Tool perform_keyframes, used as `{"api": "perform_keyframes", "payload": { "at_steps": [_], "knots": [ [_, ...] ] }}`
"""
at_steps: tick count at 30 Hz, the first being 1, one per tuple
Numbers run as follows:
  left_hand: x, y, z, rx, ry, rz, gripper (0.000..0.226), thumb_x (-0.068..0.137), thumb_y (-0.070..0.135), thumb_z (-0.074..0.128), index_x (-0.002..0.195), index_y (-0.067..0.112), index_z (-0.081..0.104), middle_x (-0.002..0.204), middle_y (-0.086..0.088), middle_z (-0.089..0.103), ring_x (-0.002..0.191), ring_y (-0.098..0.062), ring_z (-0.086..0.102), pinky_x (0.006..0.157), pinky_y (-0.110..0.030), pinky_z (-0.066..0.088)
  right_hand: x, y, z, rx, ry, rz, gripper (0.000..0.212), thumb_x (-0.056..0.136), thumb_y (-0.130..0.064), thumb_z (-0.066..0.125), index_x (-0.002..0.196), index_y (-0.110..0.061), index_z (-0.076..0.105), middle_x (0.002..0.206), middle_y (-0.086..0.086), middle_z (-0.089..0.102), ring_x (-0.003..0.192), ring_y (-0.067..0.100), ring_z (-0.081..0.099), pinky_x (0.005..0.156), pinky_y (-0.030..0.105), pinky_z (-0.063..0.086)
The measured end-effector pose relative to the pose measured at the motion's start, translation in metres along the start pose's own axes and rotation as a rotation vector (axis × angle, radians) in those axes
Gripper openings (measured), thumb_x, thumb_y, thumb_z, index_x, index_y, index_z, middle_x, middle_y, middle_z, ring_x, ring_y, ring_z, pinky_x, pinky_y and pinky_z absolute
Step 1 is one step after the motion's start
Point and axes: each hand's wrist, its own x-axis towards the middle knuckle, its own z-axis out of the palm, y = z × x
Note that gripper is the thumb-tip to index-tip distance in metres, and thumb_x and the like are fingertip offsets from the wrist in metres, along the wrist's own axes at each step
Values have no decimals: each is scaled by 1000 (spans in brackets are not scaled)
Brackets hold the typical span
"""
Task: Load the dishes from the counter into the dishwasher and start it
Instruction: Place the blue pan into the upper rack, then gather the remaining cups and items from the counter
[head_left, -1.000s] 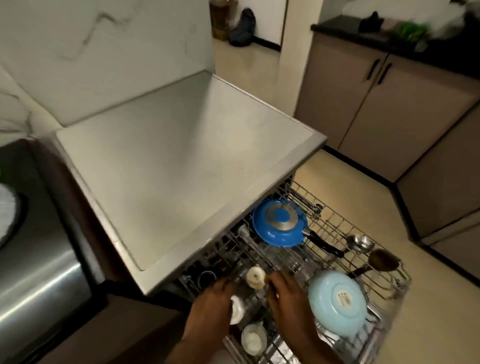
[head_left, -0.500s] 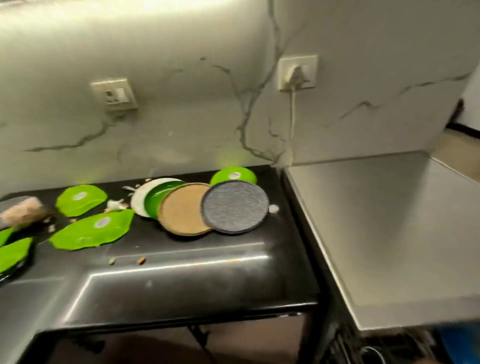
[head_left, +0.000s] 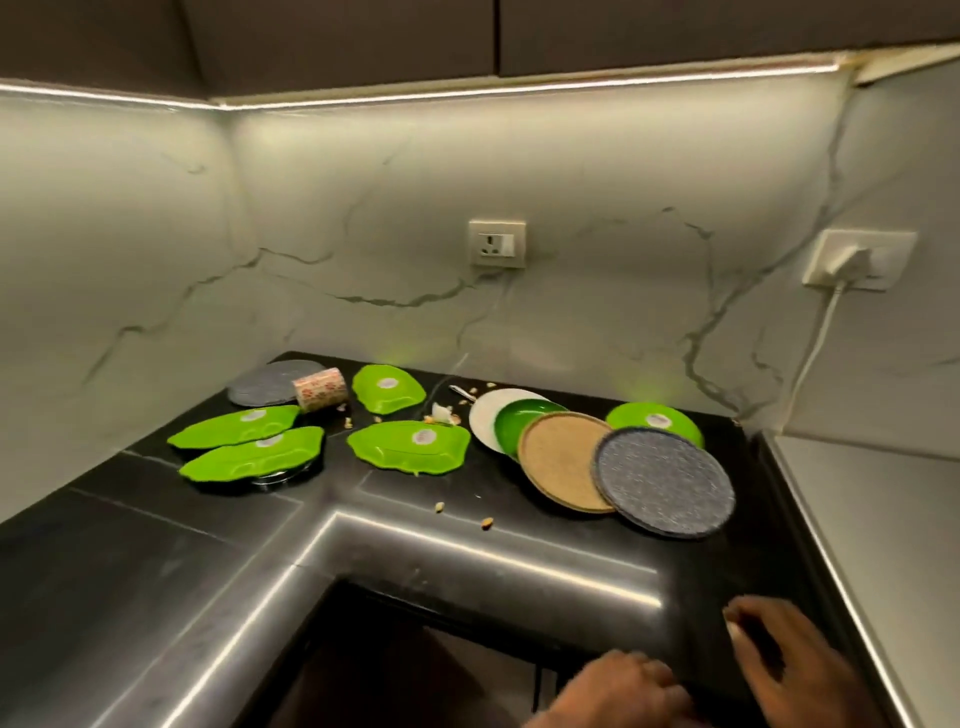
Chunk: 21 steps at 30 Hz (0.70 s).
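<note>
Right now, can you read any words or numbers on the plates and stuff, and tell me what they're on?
No text can be read here.
Green leaf-shaped plates: round white stickers, print too blurred to read.
Green bowl: a white sticker, also too blurred.
Paper cup lying on its side: a red pattern, no words I can make out.
Wall socket: no readable marking.

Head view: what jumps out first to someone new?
The bright green leaf-shaped plates scattered over the back left of the black counter. Next, an overlapping row of round plates at the right, with the grey speckled plate in front, partly over the tan plate. Both hands, left and right, sit at the bottom edge, holding nothing.
</note>
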Motion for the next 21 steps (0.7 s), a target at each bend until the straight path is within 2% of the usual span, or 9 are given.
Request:
{"api": "perform_keyframes", "payload": {
  "at_steps": [1,2,3,5,8,10,14,21],
  "knots": [
    [-9,-1,-7,58,63,-98,42,79,-10,45,113,6,64,118,-19,62,104,-33,61,83,-39,51,8,-10,9,11,22,10,19,77,-40,50,90,-32,61,93,-10,59,89,-16,51,79,-4,34],
    [-19,-11,-13,82,95,-148,31,78,12,51,105,15,66,110,-12,66,94,-29,65,73,-36,55,21,-11,23,5,28,-18,16,78,-37,51,91,-31,60,88,-8,61,89,-14,52,80,-3,35],
    [-32,-26,-14,112,153,-154,30,75,21,51,101,17,66,104,-9,67,88,-29,66,67,-36,56,30,-15,33,5,17,-72,13,79,-32,54,92,-31,58,85,-8,62,88,-14,53,80,-2,36],
    [-52,-44,-22,121,229,-226,29,77,24,49,101,19,63,99,-6,65,84,-29,64,64,-33,54,45,-23,52,35,-25,-119,21,81,-16,62,92,-34,57,84,-7,62,84,-11,56,76,1,39],
    [-70,-69,-43,144,289,-336,30,82,20,47,110,24,58,107,1,62,91,-22,58,71,-32,47,65,-22,80,83,-171,-132,41,79,0,72,92,-35,57,88,-15,61,80,-2,59,70,16,46],
    [-77,-93,-53,203,341,-406,31,82,20,46,110,24,57,108,2,61,94,-21,57,72,-33,48,80,-25,104,122,-236,-160,42,78,2,72,93,-33,56,87,-16,59,79,0,58,69,17,45],
    [-85,-134,-74,241,427,-544,27,77,19,45,100,22,60,98,1,63,87,-22,60,71,-31,49,120,-30,146,165,-333,-243,41,79,3,71,94,-32,56,86,-14,59,78,2,57,67,12,42],
    [-114,-193,-99,268,606,-851,26,82,15,52,105,20,63,104,1,63,94,-22,59,75,-34,49,178,-41,227,175,-495,-368,28,82,-3,70,100,-22,62,94,-12,58,75,2,54,63,21,48]
  ]
}}
